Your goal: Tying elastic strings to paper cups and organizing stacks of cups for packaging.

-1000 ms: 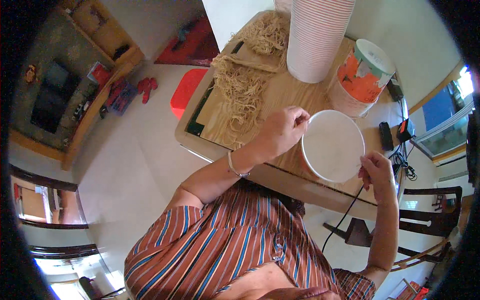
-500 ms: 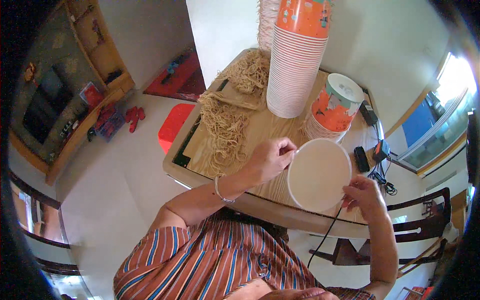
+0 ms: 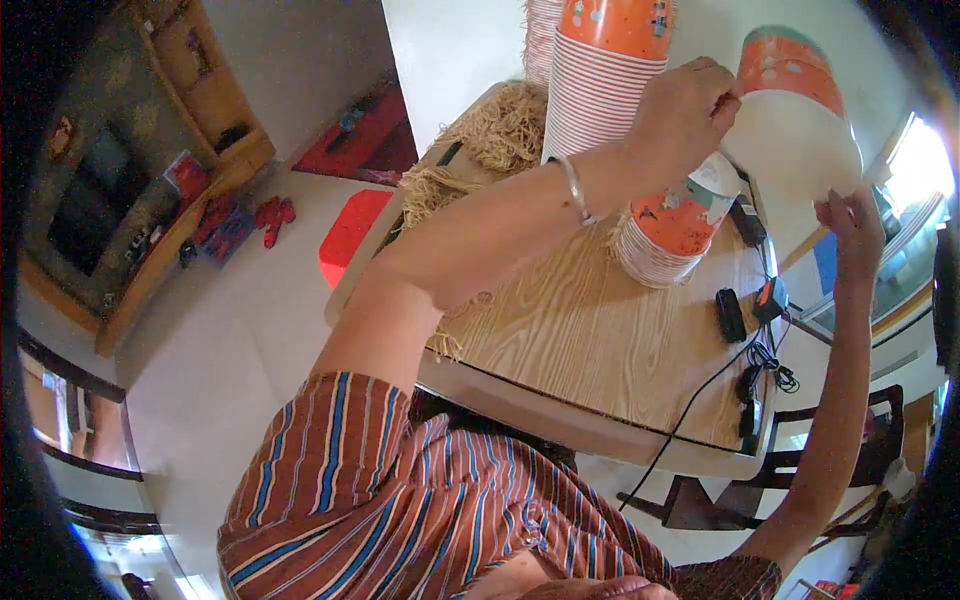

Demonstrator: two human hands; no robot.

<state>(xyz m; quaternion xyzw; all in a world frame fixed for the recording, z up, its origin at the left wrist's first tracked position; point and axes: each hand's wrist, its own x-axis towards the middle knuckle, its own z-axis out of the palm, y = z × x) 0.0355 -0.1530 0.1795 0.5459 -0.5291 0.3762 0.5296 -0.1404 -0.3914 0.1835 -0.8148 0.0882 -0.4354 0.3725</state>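
An orange, green and white paper bucket point(image 3: 792, 90) is raised above the table's far right, its wide pale rim tilted down toward me. My left hand point(image 3: 690, 112) reaches across the table, its fingers pinched at the bucket's left edge. On the lower right side of the rim, my right hand point(image 3: 850, 222) is closed in a pinch too. Below my left hand stands a short nested stack of the same buckets point(image 3: 672, 225), upside down. My left wrist partly hides it. A tall nested stack point(image 3: 602, 100) rises behind my left forearm.
Tangled tan strings point(image 3: 505, 125) lie on the left of the wood-grain table point(image 3: 590, 340), partly behind my arm. At the right edge are a black adapter point(image 3: 731, 315) and coiled cables point(image 3: 768, 370). A red stool point(image 3: 352, 235) and dark chair point(image 3: 850, 440) flank the table.
Both hands have carried the bucket up and away, from the table's near right to above its far right. My left forearm now crosses the table, covering much of the strings.
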